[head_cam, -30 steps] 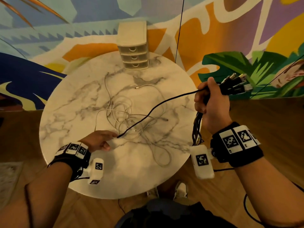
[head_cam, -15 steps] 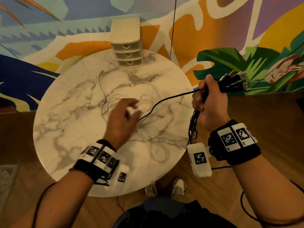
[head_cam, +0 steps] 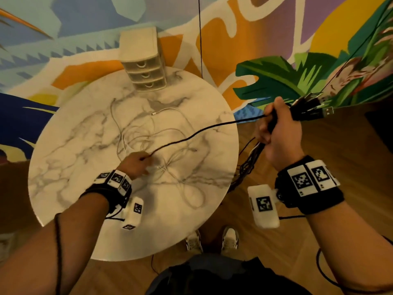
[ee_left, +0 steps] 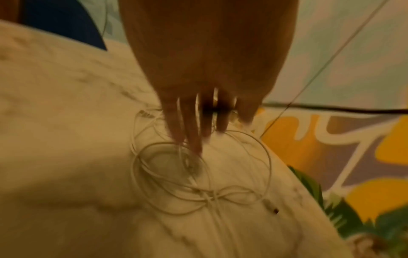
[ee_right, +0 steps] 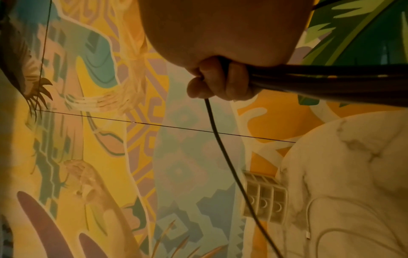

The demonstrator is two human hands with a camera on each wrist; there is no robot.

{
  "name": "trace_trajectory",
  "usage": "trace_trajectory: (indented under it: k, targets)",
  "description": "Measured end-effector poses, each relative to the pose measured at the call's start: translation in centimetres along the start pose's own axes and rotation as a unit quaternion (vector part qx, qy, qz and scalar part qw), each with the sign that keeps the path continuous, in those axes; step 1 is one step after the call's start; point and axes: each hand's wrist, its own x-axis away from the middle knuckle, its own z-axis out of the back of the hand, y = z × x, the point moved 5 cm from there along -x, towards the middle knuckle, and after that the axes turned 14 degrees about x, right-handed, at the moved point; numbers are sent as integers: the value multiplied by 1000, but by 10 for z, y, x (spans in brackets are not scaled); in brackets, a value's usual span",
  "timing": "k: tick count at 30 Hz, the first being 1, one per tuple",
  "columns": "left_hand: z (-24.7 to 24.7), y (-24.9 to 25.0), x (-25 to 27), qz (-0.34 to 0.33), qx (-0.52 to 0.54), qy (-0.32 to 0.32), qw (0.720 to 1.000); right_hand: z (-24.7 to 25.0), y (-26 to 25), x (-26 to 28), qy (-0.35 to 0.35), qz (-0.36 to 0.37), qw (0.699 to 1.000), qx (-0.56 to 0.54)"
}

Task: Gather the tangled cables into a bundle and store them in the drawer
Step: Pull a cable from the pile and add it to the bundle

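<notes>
Marble veining runs grey across the round white tabletop (head_cam: 70, 145); a mural wall (head_cam: 265, 39) stands behind, wood floor below. White cables (head_cam: 170, 133) tangle mid-table; a ribbed plastic drawer unit (head_cam: 144, 62) sits at the far edge.

Left wrist: left hand (ee_left: 207, 69) fingers reach into thin glossy loops; grip unclear.

Right wrist: right hand (ee_right: 220, 52) clenches the black cable bundle (ee_right: 331, 76).

Tangled white cables (head_cam: 161, 145) sprawled mid-tabletop (head_cam: 63, 167); black cable (head_cam: 212, 126) stretched above; shut three-drawer unit (head_cam: 144, 69) at far edge.
</notes>
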Motion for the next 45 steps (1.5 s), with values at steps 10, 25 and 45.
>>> trace_trajectory:
  k: [10, 25, 45]
  targets:
    - [-64, 176, 61, -254, -92, -48, 961, 72, -9, -5, 32, 56, 980, 187]
    - [-191, 293, 22, -374, -30, -12, 927, 265, 54, 45, 109, -72, 902, 411]
    - [-345, 230, 111, -323, -197, -388, 841, 255, 3, 47, 93, -35, 931, 352]
